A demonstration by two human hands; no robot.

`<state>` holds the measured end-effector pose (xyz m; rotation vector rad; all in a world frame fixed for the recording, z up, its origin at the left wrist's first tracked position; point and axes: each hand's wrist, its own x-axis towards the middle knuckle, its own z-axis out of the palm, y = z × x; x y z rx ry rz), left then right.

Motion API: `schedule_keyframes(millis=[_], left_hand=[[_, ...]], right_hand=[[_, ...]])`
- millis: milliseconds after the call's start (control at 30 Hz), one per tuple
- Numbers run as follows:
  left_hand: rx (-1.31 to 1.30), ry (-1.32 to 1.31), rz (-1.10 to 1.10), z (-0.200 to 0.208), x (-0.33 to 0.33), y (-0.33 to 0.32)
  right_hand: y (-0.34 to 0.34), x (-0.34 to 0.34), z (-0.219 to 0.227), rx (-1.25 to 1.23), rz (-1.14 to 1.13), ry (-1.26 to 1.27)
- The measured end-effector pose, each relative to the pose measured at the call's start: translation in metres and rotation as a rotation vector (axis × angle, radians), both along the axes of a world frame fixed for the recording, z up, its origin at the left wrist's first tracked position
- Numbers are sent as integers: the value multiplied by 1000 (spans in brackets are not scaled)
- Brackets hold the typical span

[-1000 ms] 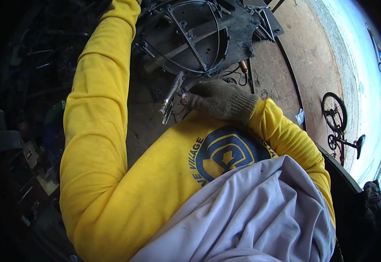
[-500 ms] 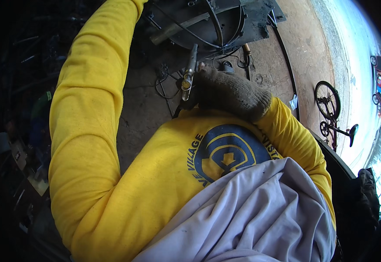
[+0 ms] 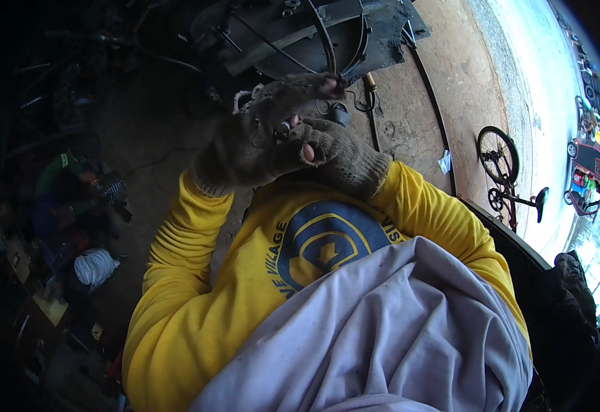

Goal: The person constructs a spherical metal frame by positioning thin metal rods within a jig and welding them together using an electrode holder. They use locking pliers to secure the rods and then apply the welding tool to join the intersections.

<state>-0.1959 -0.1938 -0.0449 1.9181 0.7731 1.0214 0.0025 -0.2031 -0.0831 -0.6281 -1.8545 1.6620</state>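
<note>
Far on the left, in the dark, a white bundle (image 3: 95, 266) lies on the floor among small bits of junk. A little higher there is a coiled metal spring part (image 3: 111, 189).

Next comes the left hand (image 3: 255, 141). It wears a worn, dirty knit glove with holes, and bare fingertips (image 3: 307, 152) poke out. The hand is raised in front of the chest, with its fingers partly curled. A small shiny round thing (image 3: 285, 128) shows at the fingers. It is too small to tell what it is, or whether the hand grips it tight.

The right hand (image 3: 344, 154) is just beside the left one and touches it. It wears the same kind of glove. It seems to be curled up, but I cannot tell if it holds anything.

Above both hands a dark metal frame (image 3: 313, 34) with curved bars lies on the brown ground (image 3: 444, 89). A thin tool with a wooden handle (image 3: 370, 86) lies near it.

Far right, a bicycle (image 3: 504, 172) stands on the bright ground.
</note>
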Motion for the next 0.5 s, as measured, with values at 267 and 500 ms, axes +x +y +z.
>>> schedule_keyframes(millis=[267, 500], left_hand=[[-167, 2, -11, 1, -1, 2], [-117, 11, 17, 1, -14, 17]], right_hand=[[-20, -17, 8, -519, -142, 100], [-32, -27, 19, -321, -136, -271]])
